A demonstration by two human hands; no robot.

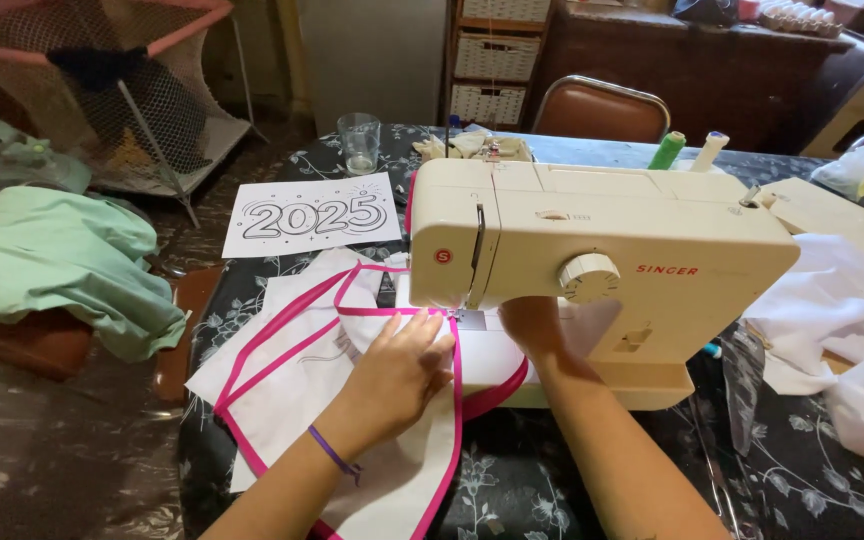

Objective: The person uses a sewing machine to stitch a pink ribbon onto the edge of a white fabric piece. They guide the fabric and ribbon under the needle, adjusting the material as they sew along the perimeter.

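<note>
Left hand [400,372]: flat, palm down on the cloth [292,370], fingers spread and pointing toward the needle area; nothing grasped, only pressing. A purple band sits on the wrist.
Right hand [530,325]: under the arm of the machine [592,255], on the bed right of the needle; fingers hidden by the machine body, so cannot tell whether they are curled or flat.
Cloth: white with pink trim [455,400] along its edges; lies on the machine bed and hangs toward the near left of the table [512,480]. Its far edge reaches the presser foot area just beyond the left fingertips.
Machine: cream, centre of table, dial facing the camera; green spool [667,150] and white spool [709,150] upright on its top at the far right.
Paper [312,213]: white sheet with outlined numerals, flat on the table, far left of the machine.
Glass [359,142]: clear, upright, just beyond the paper.
Table: dark cover with pale floral print.
Right side: white fabric [832,290] heaped near the machine's right end.
Left side: green cloth [52,265] piled off the table.
Far: brown chair [597,108] behind the table.
</note>
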